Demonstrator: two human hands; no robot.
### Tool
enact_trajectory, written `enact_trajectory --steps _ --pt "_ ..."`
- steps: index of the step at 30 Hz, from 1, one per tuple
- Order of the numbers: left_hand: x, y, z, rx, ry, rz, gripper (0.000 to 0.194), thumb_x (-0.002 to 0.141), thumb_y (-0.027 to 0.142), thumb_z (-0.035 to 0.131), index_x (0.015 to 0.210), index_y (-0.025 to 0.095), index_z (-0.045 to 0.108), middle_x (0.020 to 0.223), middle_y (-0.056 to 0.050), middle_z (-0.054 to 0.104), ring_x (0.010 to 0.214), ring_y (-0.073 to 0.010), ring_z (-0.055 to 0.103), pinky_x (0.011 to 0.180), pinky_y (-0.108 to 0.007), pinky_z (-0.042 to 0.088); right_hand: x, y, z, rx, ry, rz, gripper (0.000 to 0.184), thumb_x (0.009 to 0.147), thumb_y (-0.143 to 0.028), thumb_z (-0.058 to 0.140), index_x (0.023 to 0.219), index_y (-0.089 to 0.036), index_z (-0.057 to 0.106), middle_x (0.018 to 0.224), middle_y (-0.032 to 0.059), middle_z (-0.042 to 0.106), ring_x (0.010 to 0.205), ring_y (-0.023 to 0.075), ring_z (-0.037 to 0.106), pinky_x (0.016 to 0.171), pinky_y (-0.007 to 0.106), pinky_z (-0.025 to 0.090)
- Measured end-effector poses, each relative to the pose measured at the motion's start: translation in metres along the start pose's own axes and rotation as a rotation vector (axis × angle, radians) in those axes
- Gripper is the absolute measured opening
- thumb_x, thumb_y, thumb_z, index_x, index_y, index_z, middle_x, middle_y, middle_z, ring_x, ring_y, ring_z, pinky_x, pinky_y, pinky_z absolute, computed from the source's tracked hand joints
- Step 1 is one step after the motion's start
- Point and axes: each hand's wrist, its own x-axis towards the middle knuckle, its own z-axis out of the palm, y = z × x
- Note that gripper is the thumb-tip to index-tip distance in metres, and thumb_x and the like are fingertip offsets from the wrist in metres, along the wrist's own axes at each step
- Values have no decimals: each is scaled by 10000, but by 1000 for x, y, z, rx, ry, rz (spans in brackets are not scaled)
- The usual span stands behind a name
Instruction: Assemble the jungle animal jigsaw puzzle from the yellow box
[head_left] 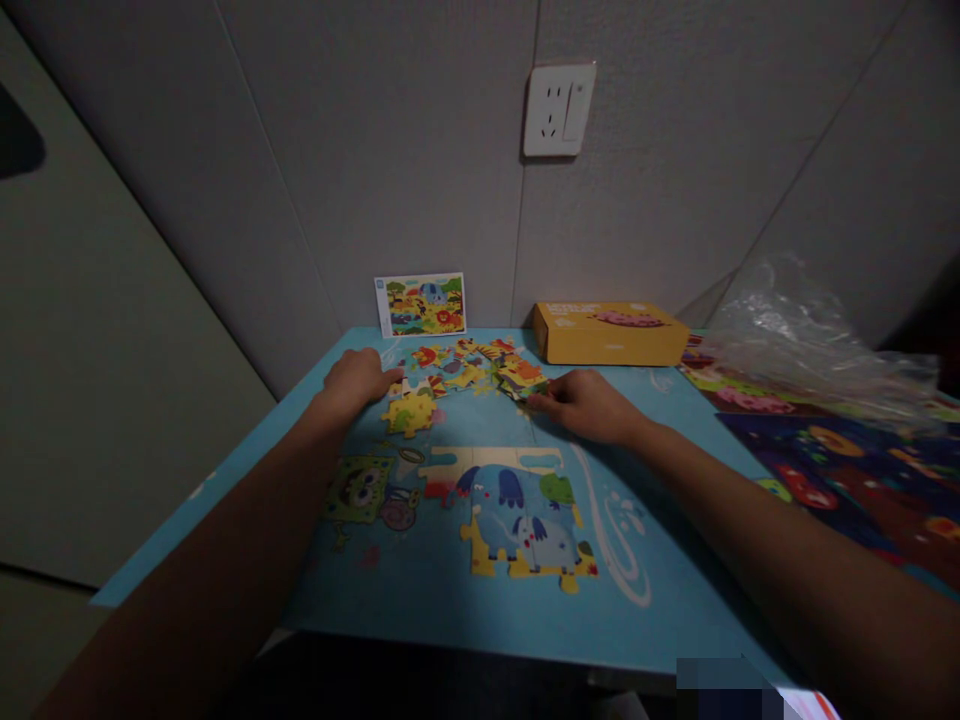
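Note:
Loose jigsaw pieces (469,368) lie in a colourful heap towards the back of the blue table (300,545). At the heap's left edge is my left hand (358,377), closed, fingers curled and tips against the pieces; whatever it may hold is hidden. My right hand (589,403) pinches a tilted, dark-edged puzzle piece (516,392) at the heap's right side. Nearer me lies a joined puzzle section (517,520) showing two blue elephants, with a pale strip along its top left. A yellow puzzle piece (409,413) rests just below the heap.
A picture card (421,305) leans against the wall behind the heap. To its right stands a yellow box (611,335). Crumpled clear plastic (810,330) and a dark, colourful printed sheet (847,470) lie at the right. A wall socket (559,110) is above.

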Motion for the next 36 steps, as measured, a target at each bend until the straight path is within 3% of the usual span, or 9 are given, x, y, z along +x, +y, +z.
enact_trajectory --steps 4,9,17,22,27,30,33,34,36 --pt "-2 0 -6 121 -55 37 630 825 666 452 928 108 725 1009 -243 695 971 -384 644 767 -385 483 0 -2 -1 -14 2 0 420 852 -444 477 524 -184 496 447 -34 383 457 97 336 531 292 213" --pt "-10 9 -4 121 -32 84 706 714 759 529 952 118 705 1030 -256 675 998 -394 633 754 -371 487 -1 -3 0 -4 5 -7 422 847 -447 484 512 -191 480 453 -27 398 456 101 337 532 296 223" --pt "-22 17 -13 59 56 74 576 724 681 595 879 134 683 1024 -246 669 954 -379 644 717 -363 483 0 -2 2 -1 13 -17 422 836 -461 490 512 -190 499 475 -13 430 469 109 369 518 295 221" --pt "-42 29 -24 -15 -139 220 667 444 770 714 754 184 643 819 -134 707 773 -321 661 618 -307 454 0 -4 3 -33 -18 -28 443 857 -469 470 518 -185 504 465 -22 422 456 99 360 521 290 225" --pt "-44 34 -24 -10 -150 219 567 469 705 749 656 188 614 764 -137 686 756 -318 653 608 -315 443 2 -7 4 -32 -10 -23 433 851 -472 475 546 -173 548 497 -5 465 483 108 388 523 286 229" --pt "-37 38 -25 -153 -25 192 393 579 542 773 602 189 602 659 -101 644 678 -278 630 569 -310 420 2 -8 5 -9 -3 -20 437 847 -472 484 529 -176 529 484 -11 440 476 106 370 520 289 221" --pt "-39 49 -23 -542 117 252 319 732 455 694 610 177 593 591 -52 596 566 -185 574 485 -258 380 1 -10 5 49 47 -9 457 860 -498 488 531 -180 495 475 -27 392 469 96 331 514 292 208" --pt "-42 55 -20 -717 116 296 305 772 443 666 648 172 600 594 -38 591 519 -150 546 452 -239 366 1 -12 6 88 67 -21 464 865 -514 487 542 -181 489 483 -30 384 474 94 324 511 291 207" --pt "-50 66 -14 -1007 5 369 279 825 420 623 707 169 593 567 -7 564 411 -92 467 384 -211 331 -1 -17 9 202 93 -70 464 869 -548 485 592 -176 507 514 -33 392 495 92 330 507 282 214"
